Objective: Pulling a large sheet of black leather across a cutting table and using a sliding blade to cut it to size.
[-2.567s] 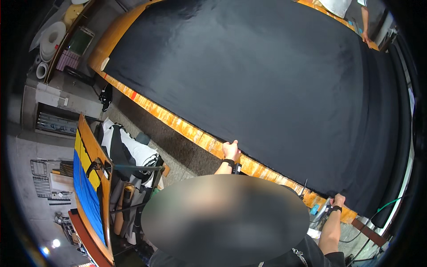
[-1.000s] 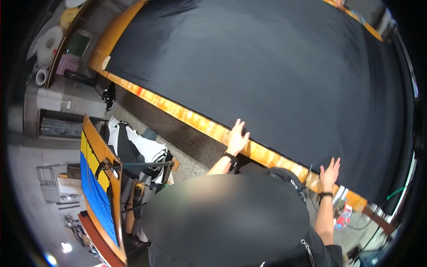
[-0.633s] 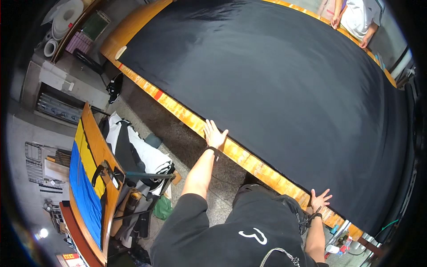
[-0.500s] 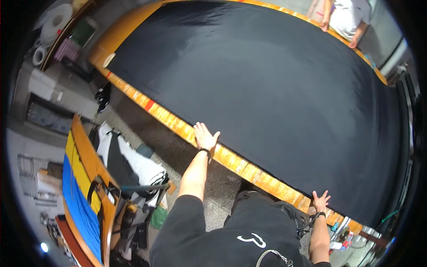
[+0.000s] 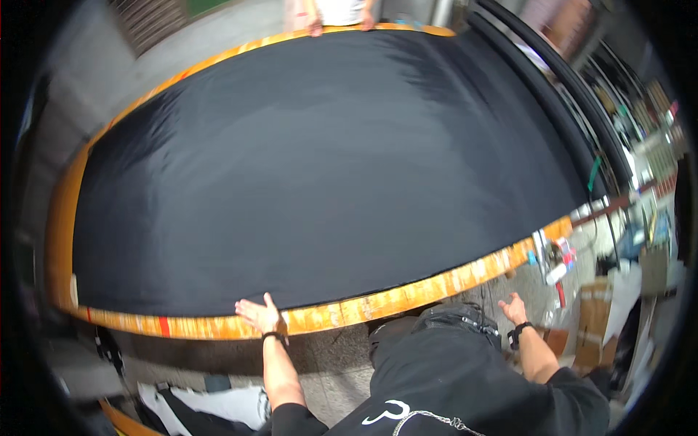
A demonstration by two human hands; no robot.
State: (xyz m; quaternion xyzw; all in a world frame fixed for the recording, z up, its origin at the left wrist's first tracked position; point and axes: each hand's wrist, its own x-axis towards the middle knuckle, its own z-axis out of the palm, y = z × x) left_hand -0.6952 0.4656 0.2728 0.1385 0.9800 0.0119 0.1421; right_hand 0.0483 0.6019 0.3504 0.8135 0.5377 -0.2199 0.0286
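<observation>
A wide sheet of black fabric (image 5: 305,167) lies spread across a long table with a worn orange wooden edge (image 5: 407,292). My left hand (image 5: 259,314) rests on the near edge of the fabric, its fingers outstretched and the thumb apart. Off the table, in front of its near edge, my right hand (image 5: 514,310) hangs in the air with the fingers loosely spread and nothing visible in them. Both wrists carry dark bands.
Across the table a person's hands (image 5: 367,20) are at the far edge. Dark fabric rolls (image 5: 542,94) stand at the right end. Small tools and bottles (image 5: 558,261) cluster by the right corner, with a cardboard box (image 5: 595,312) on the floor beyond. White cloth (image 5: 240,405) lies lower left.
The view has swung toward the right. My right hand has come off the table edge, while my left hand stays on the fabric's near edge.
</observation>
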